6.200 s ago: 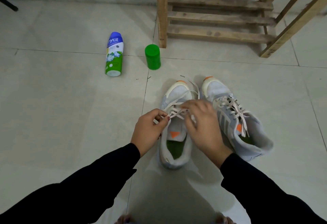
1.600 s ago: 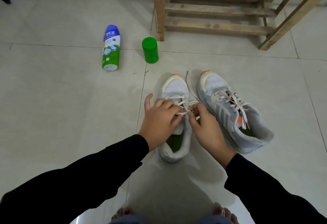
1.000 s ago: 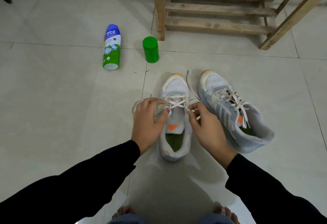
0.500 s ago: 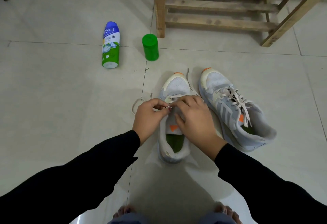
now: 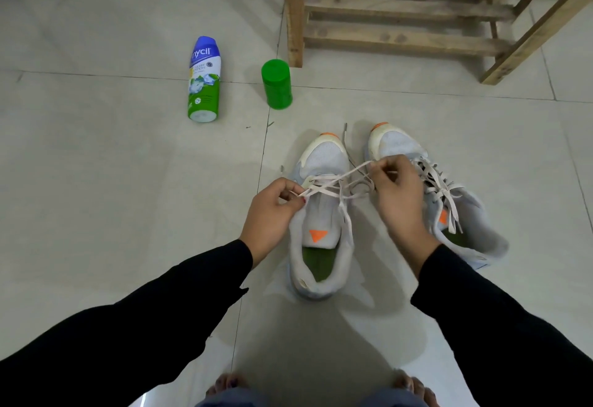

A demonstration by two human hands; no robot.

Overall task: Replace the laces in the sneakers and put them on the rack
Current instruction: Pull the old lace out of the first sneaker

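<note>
Two pale grey sneakers with orange toe tips stand side by side on the tiled floor. The left sneaker [image 5: 322,214] is partly laced with a cream lace [image 5: 333,185] crossing over its tongue. My left hand [image 5: 272,214] pinches one end of that lace at the shoe's left side. My right hand [image 5: 396,194] pinches the other end, pulled out to the right above the shoe. The right sneaker [image 5: 449,201] is fully laced and lies partly behind my right hand. The wooden rack [image 5: 404,8] stands beyond the shoes.
A blue and green spray bottle [image 5: 204,79] lies on its side at the left. A green cap [image 5: 276,84] stands near the rack's front left leg. My bare feet show at the bottom edge.
My hands have drawn apart from the middle of the left sneaker. The right hand moved right and up, pulling the lace taut; the left hand stayed at the shoe's left side.
</note>
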